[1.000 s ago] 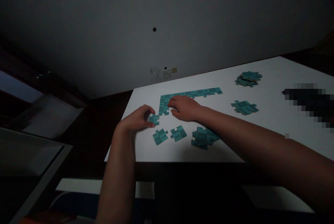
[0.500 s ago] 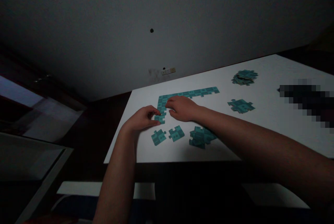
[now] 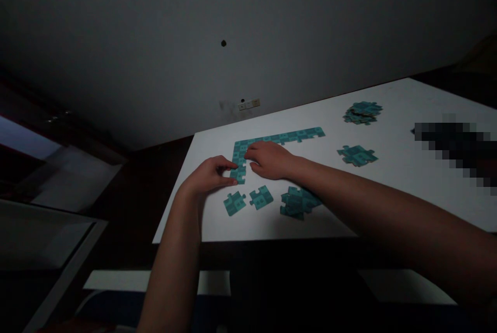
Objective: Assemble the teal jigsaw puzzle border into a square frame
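Observation:
A teal jigsaw strip (image 3: 298, 134) lies in an L shape on the white table, one arm along the back and one down the left. At the lower end of the left arm, my left hand (image 3: 212, 173) has its thumb and fingers on the edges of a puzzle piece (image 3: 240, 176). My right hand (image 3: 272, 159) lies palm down with its fingertips against the inner side of the left arm, hiding part of the corner. Two loose puzzle pieces, one on the left (image 3: 234, 203) and one beside it (image 3: 261, 197), lie nearer me. A small pile of pieces (image 3: 297, 202) is partly under my right forearm.
On the right of the white table (image 3: 392, 193) are a taller stack of puzzle pieces (image 3: 363, 113) and a smaller group of pieces (image 3: 357, 155). A dark, pixelated object (image 3: 450, 146) is at the far right. The wall with a socket (image 3: 249, 104) rises behind the table.
The end piece under my left hand now sits closer against the strip's left arm. My right hand has barely moved; the whole view has shifted slightly.

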Available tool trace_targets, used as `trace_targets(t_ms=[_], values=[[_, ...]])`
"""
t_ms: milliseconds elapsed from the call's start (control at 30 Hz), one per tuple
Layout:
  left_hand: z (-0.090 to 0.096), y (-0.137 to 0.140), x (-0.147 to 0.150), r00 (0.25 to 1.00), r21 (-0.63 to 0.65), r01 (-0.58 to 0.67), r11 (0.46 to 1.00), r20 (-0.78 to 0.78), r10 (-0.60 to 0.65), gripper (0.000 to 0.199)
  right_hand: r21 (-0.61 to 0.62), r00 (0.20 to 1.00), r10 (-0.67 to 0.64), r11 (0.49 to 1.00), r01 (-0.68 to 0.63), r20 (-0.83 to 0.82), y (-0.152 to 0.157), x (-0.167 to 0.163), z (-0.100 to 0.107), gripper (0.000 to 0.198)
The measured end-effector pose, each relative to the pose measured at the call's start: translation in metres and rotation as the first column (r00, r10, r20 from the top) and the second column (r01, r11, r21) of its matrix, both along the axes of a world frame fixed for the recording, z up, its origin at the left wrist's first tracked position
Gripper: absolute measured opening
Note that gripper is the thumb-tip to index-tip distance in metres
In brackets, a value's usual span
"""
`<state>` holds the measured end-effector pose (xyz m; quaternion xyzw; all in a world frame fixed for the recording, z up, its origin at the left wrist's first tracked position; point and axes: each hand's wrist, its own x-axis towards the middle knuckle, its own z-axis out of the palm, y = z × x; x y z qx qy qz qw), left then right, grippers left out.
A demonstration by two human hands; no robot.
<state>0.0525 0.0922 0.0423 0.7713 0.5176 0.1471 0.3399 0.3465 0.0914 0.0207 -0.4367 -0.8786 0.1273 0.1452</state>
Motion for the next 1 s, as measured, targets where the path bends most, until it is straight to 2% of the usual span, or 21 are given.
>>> trace_targets(t_ms=[167, 333, 433, 533, 700, 1000], values=[[0.002, 0.000, 0.002, 1.000, -0.007, 0.002, 1.000, 0.000, -0.002, 0.045, 0.036, 0.993, 0.048, 0.998, -0.052, 0.108, 0.004, 0.000, 0.001, 0.043], [0.004, -0.002, 0.003, 0.999, 0.006, 0.040, 0.999, 0.033, -0.040, 0.051, 0.034, 0.990, 0.054, 0.998, -0.059, 0.128, 0.005, -0.001, 0.003, 0.045], [0.008, -0.005, 0.007, 0.998, -0.003, 0.052, 0.999, 0.039, -0.052, 0.040, 0.037, 0.989, 0.051, 0.998, -0.056, 0.136, 0.004, -0.001, 0.003, 0.044], [0.013, -0.008, 0.011, 1.000, -0.025, 0.015, 1.000, -0.008, -0.015, 0.031, 0.039, 0.988, 0.050, 0.998, -0.056, 0.144, 0.005, 0.000, 0.003, 0.044], [0.015, -0.009, 0.013, 0.998, -0.028, -0.029, 0.999, -0.059, 0.027, 0.030, 0.042, 0.988, 0.048, 0.998, -0.055, 0.149, 0.005, -0.001, 0.003, 0.044], [0.009, -0.006, 0.007, 0.999, 0.003, -0.001, 1.000, -0.042, 0.001, 0.022, 0.045, 0.987, 0.047, 0.997, -0.055, 0.151, 0.004, -0.001, 0.004, 0.044]])
